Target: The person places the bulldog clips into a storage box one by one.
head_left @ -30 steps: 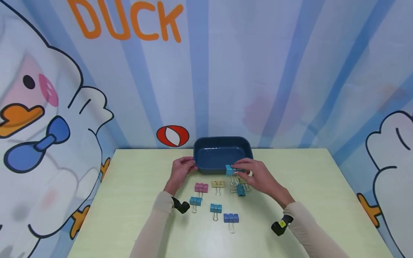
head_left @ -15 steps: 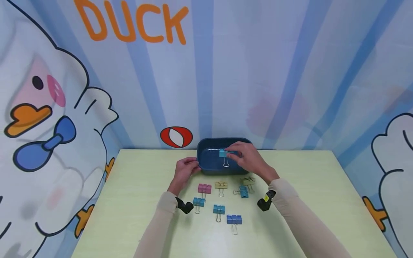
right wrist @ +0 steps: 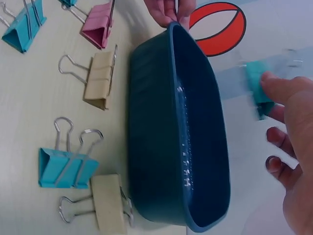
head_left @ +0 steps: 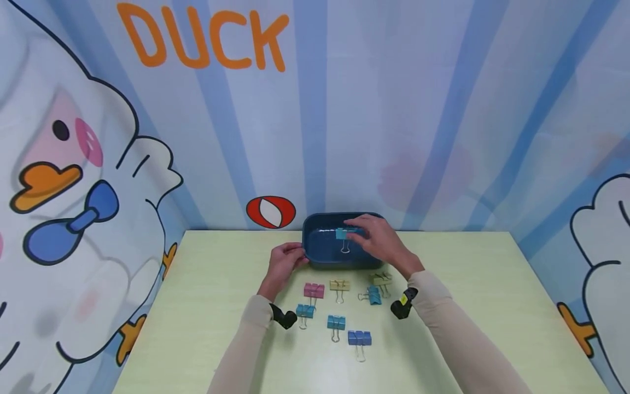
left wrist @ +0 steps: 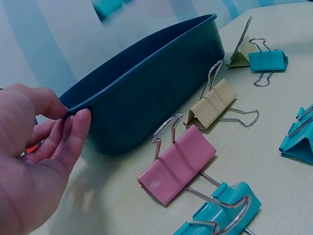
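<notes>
A dark blue rectangular bin (head_left: 344,262) stands at the table's back edge. My left hand (head_left: 281,268) pinches its rim at the left corner, thumb and fingers on either side in the left wrist view. Over the bin, my right hand (head_left: 381,241) pinches a teal binder clip (head_left: 342,234) between thumb and fingers. This clip (right wrist: 258,85) is blurred in the right wrist view, and one wire handle hangs down in the head view. The bin's visible inside (right wrist: 200,127) shows no clips.
Several binder clips lie in front of the bin: pink (head_left: 314,290), yellow (head_left: 339,285), another yellow (head_left: 381,279), teal ones (head_left: 374,295) and a purple-blue one (head_left: 359,338). A printed cloth (head_left: 354,109) hangs behind the pale table (head_left: 197,306).
My right hand has carried the teal clip from the bin's front edge up and over its inside, then stayed there. My left hand keeps its hold on the rim.
</notes>
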### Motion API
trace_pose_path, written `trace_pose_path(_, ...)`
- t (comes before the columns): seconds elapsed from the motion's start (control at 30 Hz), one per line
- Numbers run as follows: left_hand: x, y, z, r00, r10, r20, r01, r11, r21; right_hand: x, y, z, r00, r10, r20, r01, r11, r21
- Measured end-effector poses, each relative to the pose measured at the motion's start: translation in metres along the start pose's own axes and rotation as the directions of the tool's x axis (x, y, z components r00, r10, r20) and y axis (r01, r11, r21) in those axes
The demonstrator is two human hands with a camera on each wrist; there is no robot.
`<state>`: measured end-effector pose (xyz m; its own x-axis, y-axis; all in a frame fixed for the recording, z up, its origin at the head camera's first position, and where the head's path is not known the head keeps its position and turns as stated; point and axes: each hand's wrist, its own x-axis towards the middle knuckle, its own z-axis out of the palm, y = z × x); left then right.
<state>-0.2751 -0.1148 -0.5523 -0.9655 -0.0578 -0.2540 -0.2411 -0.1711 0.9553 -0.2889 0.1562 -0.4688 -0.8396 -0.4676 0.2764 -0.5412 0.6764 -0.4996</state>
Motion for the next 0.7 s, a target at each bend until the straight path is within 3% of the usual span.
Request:
trace_pose_path(0.2,0.002,0.000,0.001,1.000,0.005,0.002,-0.005,1.000,0.012,-0.006,0.003,-0.014,0.998,0.039,0.045,-0.038,0.999,-0.030)
trace_pose_path(0.43,0.004,0.001,0.003,1.000,-0.002,0.002,0.002,1.000,0.019,-0.023,0.012,-0.028,1.000,0.026,0.015,-0.027,0.999,0.025)
trace_pose_path(0.7,0.003,-0.001,0.002,1.000,0.001,-0.010,-0.001,1.000,0.016,-0.050,0.026,-0.021,1.000,0.005,-0.018,-0.004,0.998,0.064)
